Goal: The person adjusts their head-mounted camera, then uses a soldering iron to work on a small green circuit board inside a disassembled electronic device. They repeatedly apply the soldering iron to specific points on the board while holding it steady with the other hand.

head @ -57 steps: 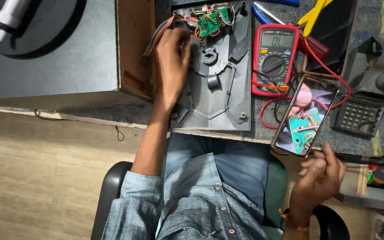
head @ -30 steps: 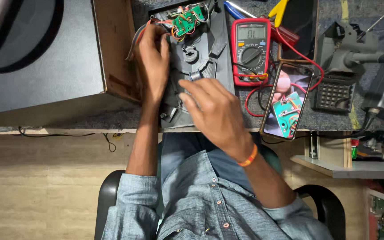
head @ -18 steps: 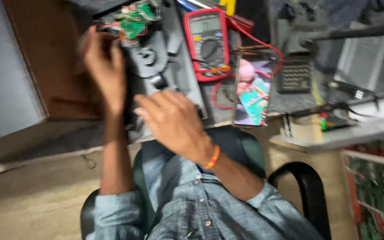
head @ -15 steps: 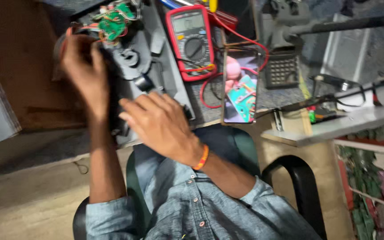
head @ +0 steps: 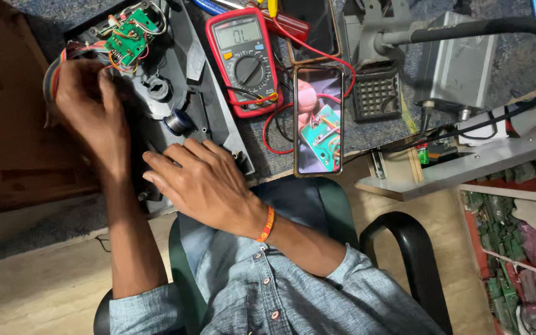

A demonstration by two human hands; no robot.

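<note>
Both hands [head: 200, 183] flat on grey plastic housing [head: 184, 93]

The right hand [head: 203, 186] let go of the phone [head: 318, 120], which ended up lying flat on the bench beside the red multimeter [head: 246, 59]. That hand crossed over and settled flat on the dark plastic housing [head: 181, 99], near the left hand [head: 88, 111].

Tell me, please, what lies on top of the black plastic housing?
On the black plastic housing sit a green circuit board, coloured wires and both hands: left hand, right hand. They cover its lower part.
</note>
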